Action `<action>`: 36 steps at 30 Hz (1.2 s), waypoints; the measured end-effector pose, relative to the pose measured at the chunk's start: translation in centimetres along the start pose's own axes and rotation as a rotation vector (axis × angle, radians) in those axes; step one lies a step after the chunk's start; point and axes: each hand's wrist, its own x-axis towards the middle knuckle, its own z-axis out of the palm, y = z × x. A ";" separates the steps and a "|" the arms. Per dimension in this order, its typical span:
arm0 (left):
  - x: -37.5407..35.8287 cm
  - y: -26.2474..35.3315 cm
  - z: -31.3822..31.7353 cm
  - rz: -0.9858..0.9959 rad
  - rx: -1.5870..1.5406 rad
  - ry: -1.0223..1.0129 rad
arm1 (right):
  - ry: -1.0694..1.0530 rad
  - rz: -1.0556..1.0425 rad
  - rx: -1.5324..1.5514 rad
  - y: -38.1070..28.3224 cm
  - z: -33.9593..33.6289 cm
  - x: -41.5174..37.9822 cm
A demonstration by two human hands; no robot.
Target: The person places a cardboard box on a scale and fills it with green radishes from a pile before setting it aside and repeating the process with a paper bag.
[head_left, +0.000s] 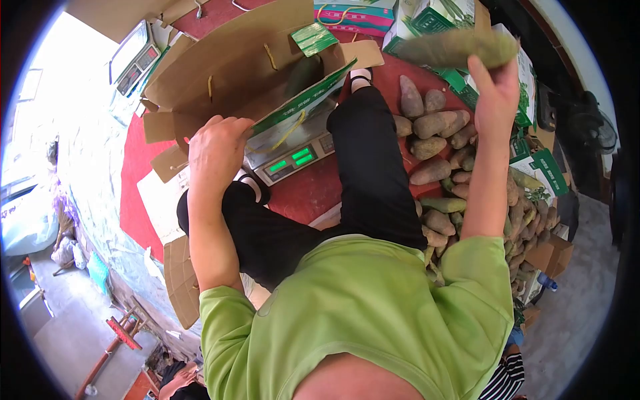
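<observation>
My right hand (497, 100) is raised at the upper right, closed round a long green radish (460, 48), which is slightly blurred. At the left, my left hand (217, 147) grips the near edge of an open cardboard box (237, 73). One dark green radish (305, 75) lies inside the box, partly in shadow. Under the box stands a digital scale (293, 163) with lit green figures too small to read. Several muddy radishes (433, 125) lie on the red surface (313, 193) between my right leg and my right forearm.
A larger radish heap (523, 220) spreads beyond my right forearm. Green and white cartons (427, 17) stand at the back, beside a pink and teal box (357, 19). Another scale (135, 63) is at the upper left. A person's striped clothing (505, 377) shows at the bottom right.
</observation>
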 end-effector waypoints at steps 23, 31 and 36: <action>-0.6 -1.1 0.1 -0.017 -0.150 -0.116 | -0.304 -0.204 -0.477 3.7 11.5 -1.5; -0.4 -1.6 0.4 -0.121 -0.151 -0.140 | -0.076 0.360 -0.549 13.8 -3.8 -9.7; -0.4 -2.5 0.9 -0.124 -0.161 -0.135 | -0.066 0.715 -0.977 19.1 -15.0 -19.8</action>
